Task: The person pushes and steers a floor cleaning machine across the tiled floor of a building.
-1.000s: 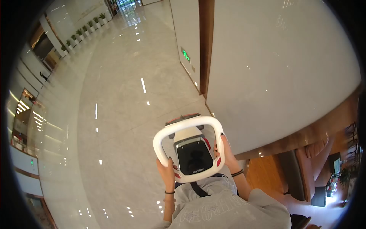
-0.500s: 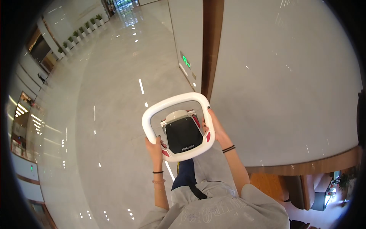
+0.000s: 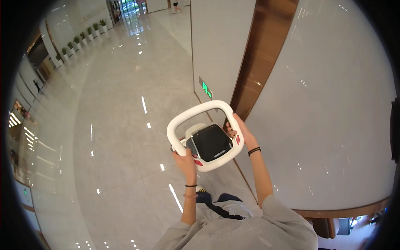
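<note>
In front of my body is a white looped handle, shaped like a rounded square, with red patches near its lower corners. Inside the loop shows a black panel with white lettering along its lower edge. What carries the handle underneath is mostly hidden; a pale part shows behind the panel. My left hand is wrapped round the loop's lower left side. On the right side my right hand grips the loop, its fingers curling to the inside.
A glossy pale floor stretches ahead and left. Close on the right stands a pale wall with a brown metal strip. A green exit sign is set low on the wall. Potted plants line the far left; distant people walk.
The handle and both hands have shifted slightly right in view. The wall corner and exit sign appear closer, and a walking person has come into view at the top.
</note>
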A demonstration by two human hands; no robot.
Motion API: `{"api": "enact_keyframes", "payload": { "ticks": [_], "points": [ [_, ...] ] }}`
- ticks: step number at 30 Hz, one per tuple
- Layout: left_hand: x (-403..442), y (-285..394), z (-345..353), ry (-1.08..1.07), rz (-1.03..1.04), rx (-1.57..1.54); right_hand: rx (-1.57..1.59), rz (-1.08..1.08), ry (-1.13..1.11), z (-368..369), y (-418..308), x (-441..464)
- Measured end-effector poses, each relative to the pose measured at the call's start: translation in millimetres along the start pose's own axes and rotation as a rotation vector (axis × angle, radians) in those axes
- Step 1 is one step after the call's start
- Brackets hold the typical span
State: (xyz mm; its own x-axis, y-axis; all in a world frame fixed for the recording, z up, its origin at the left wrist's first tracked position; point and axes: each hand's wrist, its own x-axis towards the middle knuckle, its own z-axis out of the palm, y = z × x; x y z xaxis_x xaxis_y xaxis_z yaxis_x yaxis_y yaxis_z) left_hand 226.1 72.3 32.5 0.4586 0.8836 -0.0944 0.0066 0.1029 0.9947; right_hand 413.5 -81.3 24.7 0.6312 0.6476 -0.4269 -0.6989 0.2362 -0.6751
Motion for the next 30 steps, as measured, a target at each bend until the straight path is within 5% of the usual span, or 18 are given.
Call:
{"api": "enact_keyframes", "payload": {
  "ticks": [20, 30],
  "points": [
    [24.9, 4.9, 14.5, 0.043, 0.029, 0.008, 0.0, -0.017, -0.103, -7.7, -10.1, 28.2],
    [114.0, 54.8, 9.5, 0.046, 0.119, 0.096, 0.095, -0.083, -0.147, 70.1, -45.8, 69.0]
  ]
}}
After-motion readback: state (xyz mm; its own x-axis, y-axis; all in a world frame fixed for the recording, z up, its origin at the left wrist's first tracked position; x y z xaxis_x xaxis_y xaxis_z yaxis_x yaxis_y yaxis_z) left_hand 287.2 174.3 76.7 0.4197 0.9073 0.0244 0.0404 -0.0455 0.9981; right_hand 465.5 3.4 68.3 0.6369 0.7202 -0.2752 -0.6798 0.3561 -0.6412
